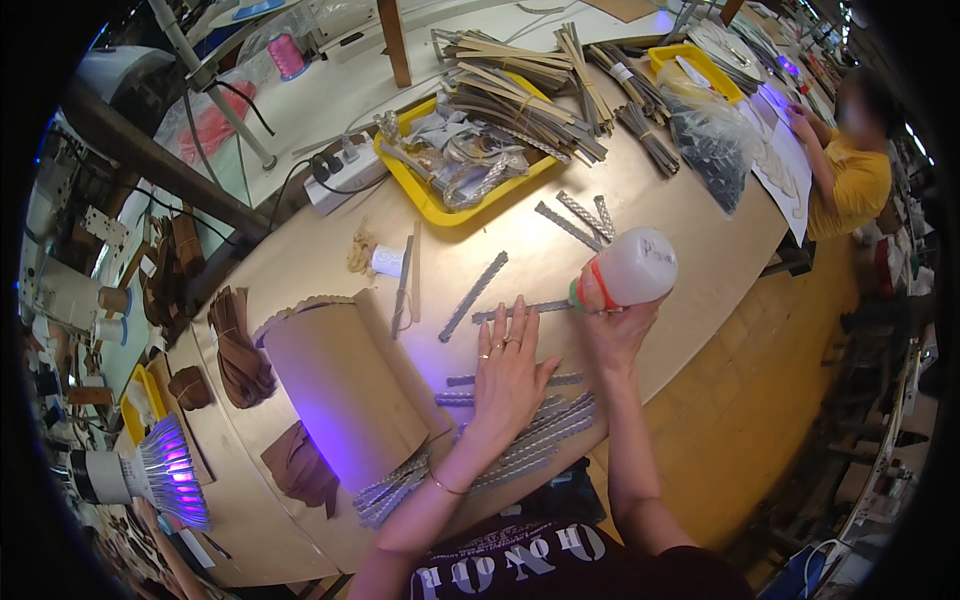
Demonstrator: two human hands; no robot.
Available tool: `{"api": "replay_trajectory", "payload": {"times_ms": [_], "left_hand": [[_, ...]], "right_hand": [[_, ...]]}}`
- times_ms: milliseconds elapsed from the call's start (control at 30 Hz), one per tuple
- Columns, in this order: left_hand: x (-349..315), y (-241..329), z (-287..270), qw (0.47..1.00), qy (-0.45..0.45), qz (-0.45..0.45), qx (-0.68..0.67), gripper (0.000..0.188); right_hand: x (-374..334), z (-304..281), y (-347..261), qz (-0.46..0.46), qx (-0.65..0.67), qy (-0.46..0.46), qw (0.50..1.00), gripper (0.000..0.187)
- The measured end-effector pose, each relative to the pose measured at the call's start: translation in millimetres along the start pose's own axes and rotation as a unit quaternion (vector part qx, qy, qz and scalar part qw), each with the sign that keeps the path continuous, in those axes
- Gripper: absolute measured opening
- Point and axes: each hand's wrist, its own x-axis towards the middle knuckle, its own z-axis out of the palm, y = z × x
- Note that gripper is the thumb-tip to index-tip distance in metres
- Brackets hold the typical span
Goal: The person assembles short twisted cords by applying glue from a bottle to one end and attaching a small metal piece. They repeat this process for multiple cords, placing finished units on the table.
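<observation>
My right hand point(612, 325) grips a white squeeze bottle point(634, 266) with a red and green nozzle, tipped down to the left onto one end of a grey patterned strip point(524, 311) lying on the wooden table point(690, 250). My left hand point(510, 375) lies flat, fingers spread, pressing on that strip and the table just below it. Under my left wrist sits a pile of several similar grey strips point(530, 440). Another single strip point(473, 295) lies slanted to the left of the bottle.
A curled tan sheet point(345, 385) lies left of my hand, with brown pieces point(240, 350) beyond it. A yellow tray point(440, 205) holds scraps and bundled sticks. A purple lamp point(165, 470) glows lower left. Another person in yellow point(850, 175) works at the far right.
</observation>
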Motion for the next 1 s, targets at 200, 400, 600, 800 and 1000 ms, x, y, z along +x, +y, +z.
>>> {"api": "replay_trajectory", "payload": {"times_ms": [200, 400, 600, 800, 1000], "left_hand": [[0.4, -3.8, -1.3, 1.0, -0.005, 0.007, -0.019, 0.068], [-14.6, -16.4, -18.7, 0.998, 0.044, -0.037, 0.007, 0.066], [-23.5, -20.6, -27.0, 0.995, 0.057, -0.074, 0.043, 0.064], [-24.8, -21.4, -27.1, 0.994, 0.07, -0.073, 0.049, 0.062], [-23.6, -23.1, -26.4, 0.993, 0.079, -0.075, 0.036, 0.059]], "right_hand": [[-16.5, 24.6, -17.4, -0.012, 0.067, -0.042, 0.997, 0.082], [-15.5, 24.4, -24.4, -0.037, 0.026, -0.042, 0.998, 0.08], [-13.4, 18.6, -27.5, -0.029, 0.026, -0.049, 0.998, 0.077], [-27.5, 42.9, -45.3, -0.084, 0.048, -0.071, 0.993, 0.085], [-34.4, 59.3, -57.0, -0.106, 0.085, -0.113, 0.984, 0.088]]}}
